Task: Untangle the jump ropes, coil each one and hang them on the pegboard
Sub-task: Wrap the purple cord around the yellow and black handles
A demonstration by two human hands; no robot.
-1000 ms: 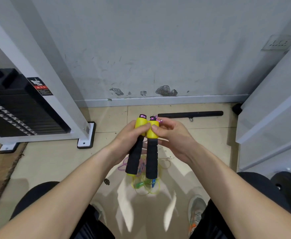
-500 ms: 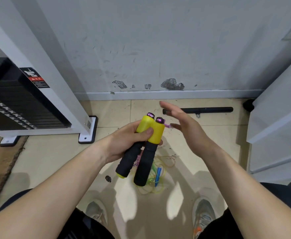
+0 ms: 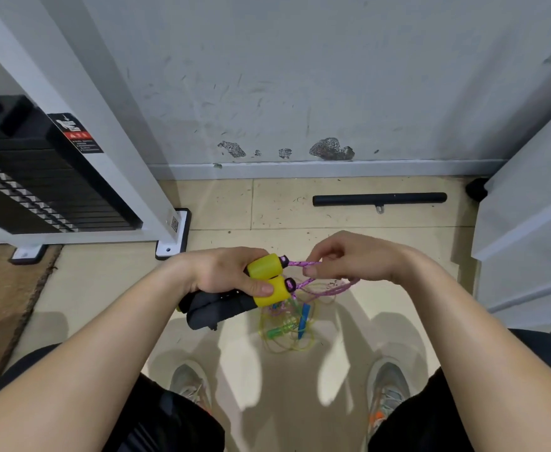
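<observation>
Tiled floor (image 3: 300, 207) below us, and the weight-stack label (image 3: 78, 135) is too small to read. Our left hand (image 3: 225, 275) grips both handles (image 3: 266, 270), lying left-right with yellow ends pointing right. Our right hand (image 3: 355, 259) pinches the pink rope (image 3: 300, 263) just beside them, above a tangle (image 3: 287, 331).
</observation>
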